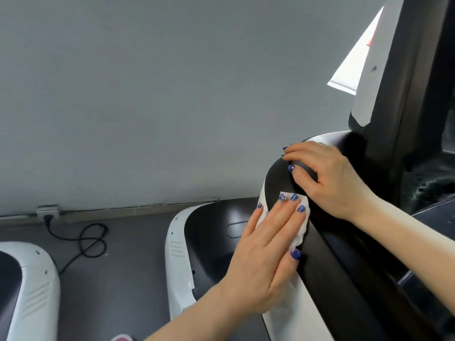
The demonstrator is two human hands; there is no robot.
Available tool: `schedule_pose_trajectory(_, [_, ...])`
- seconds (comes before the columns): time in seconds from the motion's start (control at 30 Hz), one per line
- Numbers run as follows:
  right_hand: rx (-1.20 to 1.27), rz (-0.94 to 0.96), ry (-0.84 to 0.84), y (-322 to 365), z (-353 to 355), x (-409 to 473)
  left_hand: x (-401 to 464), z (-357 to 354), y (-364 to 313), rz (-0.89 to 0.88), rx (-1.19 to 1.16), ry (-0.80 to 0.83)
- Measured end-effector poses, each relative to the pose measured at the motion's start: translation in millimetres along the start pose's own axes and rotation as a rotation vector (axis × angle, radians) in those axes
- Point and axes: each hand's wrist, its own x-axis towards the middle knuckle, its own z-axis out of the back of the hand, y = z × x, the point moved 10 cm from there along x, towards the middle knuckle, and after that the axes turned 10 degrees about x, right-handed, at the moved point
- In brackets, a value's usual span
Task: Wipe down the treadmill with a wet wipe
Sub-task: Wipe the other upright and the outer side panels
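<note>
Grey wall [152, 89] fills most of the view, running from nine o'clock across to about two o'clock, with dark grey floor [133, 242] below it. At three to five o'clock stands the treadmill [344, 286], its black upright frame rising to one o'clock and its curved black handrail with a white side face sweeping down toward five o'clock. Lower, near six o'clock, sits the treadmill's white and black motor cover [197, 242], and at eight o'clock the white shell of a second machine [32, 286] shows at the edge. A bright window patch [354, 60] lies at one o'clock, partly behind a white panel on the upright. Along the wall's foot at nine o'clock a black power cord [83, 239] is plugged into a socket and loops on the floor. The left hand [268, 257] comes in from six o'clock and lies flat on the handrail's bend, its fingers [283, 217] straight and close together, pressing the white wet wipe [301, 232] against the rail; the wipe peeks out past the fingertips and beside the thumb. The right hand [327, 175] reaches in from four o'clock, just above the left, its fingers curled over the top of the handrail's curve, gripping it. All the nails wear dark blue polish. A small red and white object at six o'clock is too cut off to tell.
</note>
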Motion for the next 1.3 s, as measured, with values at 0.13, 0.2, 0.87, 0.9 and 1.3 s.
schedule_pose_trajectory(0.13, [-0.005,-0.041,0.062,-8.4,-3.7,1.7,-12.9,-7.0,-4.5,-0.023,-0.012,0.017])
schedule_pose_trajectory(0.2, [-0.010,-0.051,0.073,-10.7,-3.5,1.3,-19.8,-8.0,0.1,-0.027,-0.019,0.024])
schedule_pose_trajectory(0.87, [-0.109,-0.060,0.349,-21.4,-40.4,42.4,-16.7,-24.0,44.8,0.243,-0.476,0.006])
schedule_pose_trajectory(0.9, [-0.104,-0.048,0.370,-20.4,-42.8,43.7,-16.7,-21.3,44.2,0.247,-0.510,-0.004])
schedule_pose_trajectory(1.3, [-0.007,0.017,0.395,-13.7,-46.0,44.5,-22.7,-47.8,70.1,0.379,-0.657,0.001])
